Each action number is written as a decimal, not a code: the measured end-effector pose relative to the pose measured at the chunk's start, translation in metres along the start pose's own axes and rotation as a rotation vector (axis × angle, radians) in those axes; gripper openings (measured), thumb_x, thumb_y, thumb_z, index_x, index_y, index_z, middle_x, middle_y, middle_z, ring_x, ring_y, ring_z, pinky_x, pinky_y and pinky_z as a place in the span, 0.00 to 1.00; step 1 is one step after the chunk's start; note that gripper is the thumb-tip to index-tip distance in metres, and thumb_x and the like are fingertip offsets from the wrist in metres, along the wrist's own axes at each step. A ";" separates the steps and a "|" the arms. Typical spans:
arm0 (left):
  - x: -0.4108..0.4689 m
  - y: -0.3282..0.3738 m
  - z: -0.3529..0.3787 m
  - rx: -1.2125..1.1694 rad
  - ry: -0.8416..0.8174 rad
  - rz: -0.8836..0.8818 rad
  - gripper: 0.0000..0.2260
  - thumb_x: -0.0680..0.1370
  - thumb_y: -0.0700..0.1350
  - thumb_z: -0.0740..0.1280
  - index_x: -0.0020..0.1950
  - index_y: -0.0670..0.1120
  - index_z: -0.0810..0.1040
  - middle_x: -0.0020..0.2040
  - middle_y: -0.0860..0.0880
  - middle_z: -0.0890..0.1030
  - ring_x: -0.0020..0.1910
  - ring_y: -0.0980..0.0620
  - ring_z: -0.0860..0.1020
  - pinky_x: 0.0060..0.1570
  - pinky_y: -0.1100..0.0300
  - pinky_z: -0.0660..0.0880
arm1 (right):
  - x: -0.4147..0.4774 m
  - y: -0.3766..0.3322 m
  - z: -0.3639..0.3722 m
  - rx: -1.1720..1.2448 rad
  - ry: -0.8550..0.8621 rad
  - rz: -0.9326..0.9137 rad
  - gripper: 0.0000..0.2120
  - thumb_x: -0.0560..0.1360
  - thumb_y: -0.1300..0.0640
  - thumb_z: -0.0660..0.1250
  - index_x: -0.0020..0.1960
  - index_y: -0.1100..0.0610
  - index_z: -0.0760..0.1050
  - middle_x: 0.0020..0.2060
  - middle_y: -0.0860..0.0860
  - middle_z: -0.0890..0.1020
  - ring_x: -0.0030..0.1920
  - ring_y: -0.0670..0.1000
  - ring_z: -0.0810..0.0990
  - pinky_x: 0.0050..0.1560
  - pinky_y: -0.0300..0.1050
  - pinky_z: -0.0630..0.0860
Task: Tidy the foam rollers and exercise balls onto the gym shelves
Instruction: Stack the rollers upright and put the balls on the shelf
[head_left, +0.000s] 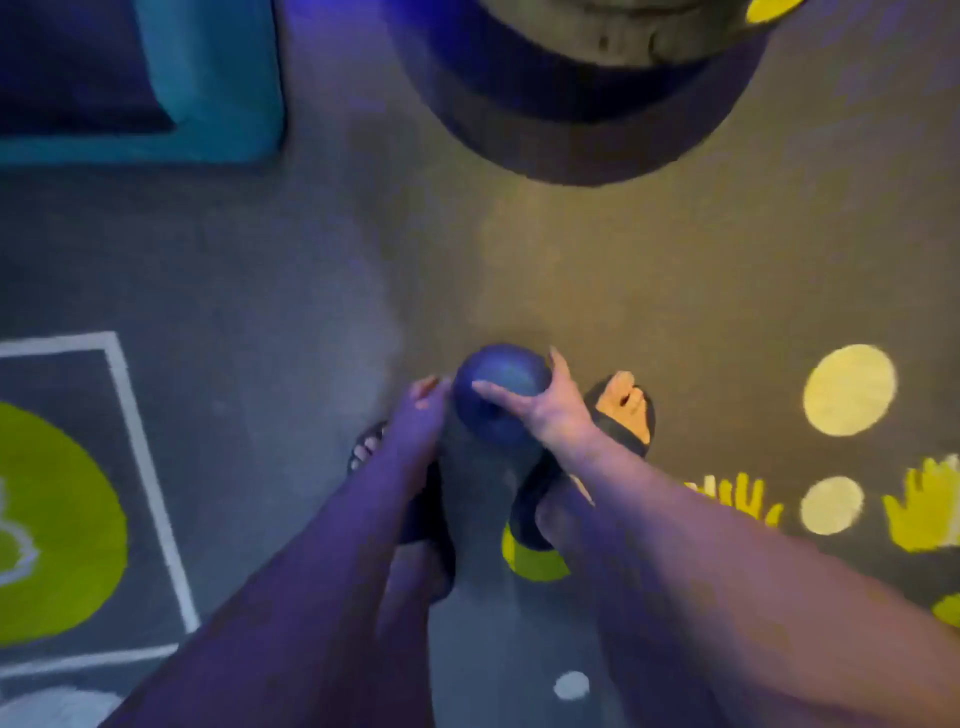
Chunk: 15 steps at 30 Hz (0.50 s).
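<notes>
A small dark blue exercise ball (498, 384) is held low above the grey gym floor, just in front of my feet. My right hand (550, 410) grips it from the right, thumb across its front and fingers curled over its far side. My left hand (421, 410) presses flat against the ball's left side, fingers pointing forward. No shelf and no foam roller are visible; the picture is blurred by motion.
A large dark round object with a tan top (576, 88) stands ahead at the upper middle. A teal padded block (218, 88) lies at the upper left. Yellow dots (849, 389), hand prints and a green circle (62, 525) are painted on the floor.
</notes>
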<state>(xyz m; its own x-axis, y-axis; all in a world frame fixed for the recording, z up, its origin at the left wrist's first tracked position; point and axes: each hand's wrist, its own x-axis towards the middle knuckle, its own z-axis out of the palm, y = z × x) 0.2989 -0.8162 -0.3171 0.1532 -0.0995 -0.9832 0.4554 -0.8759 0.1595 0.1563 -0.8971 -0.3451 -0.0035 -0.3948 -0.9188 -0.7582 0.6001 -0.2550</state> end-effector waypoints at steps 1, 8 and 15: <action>0.012 -0.002 0.007 -0.001 -0.009 -0.024 0.14 0.84 0.52 0.59 0.62 0.45 0.77 0.58 0.39 0.80 0.47 0.49 0.76 0.53 0.51 0.77 | 0.013 0.003 0.005 -0.046 -0.013 -0.022 0.70 0.42 0.25 0.78 0.77 0.49 0.59 0.69 0.51 0.74 0.66 0.53 0.76 0.68 0.52 0.75; -0.068 0.012 0.031 -0.087 -0.080 -0.096 0.22 0.81 0.64 0.60 0.68 0.53 0.75 0.61 0.51 0.79 0.52 0.50 0.78 0.49 0.54 0.76 | -0.060 -0.043 -0.033 -0.175 0.202 0.089 0.51 0.50 0.30 0.80 0.65 0.50 0.66 0.62 0.52 0.71 0.65 0.56 0.71 0.66 0.50 0.70; -0.365 0.142 0.085 -0.010 -0.224 0.060 0.21 0.81 0.63 0.60 0.61 0.49 0.79 0.49 0.50 0.85 0.40 0.55 0.83 0.40 0.59 0.80 | -0.343 -0.108 -0.216 0.389 0.416 -0.046 0.44 0.50 0.38 0.84 0.57 0.47 0.66 0.58 0.51 0.75 0.55 0.52 0.80 0.60 0.52 0.79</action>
<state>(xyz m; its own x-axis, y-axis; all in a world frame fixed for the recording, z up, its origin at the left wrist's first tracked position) 0.2328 -0.9446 0.0570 -0.0177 -0.2543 -0.9670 0.4600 -0.8607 0.2179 0.0984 -0.9763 0.0625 -0.2920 -0.6201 -0.7282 -0.4682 0.7566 -0.4565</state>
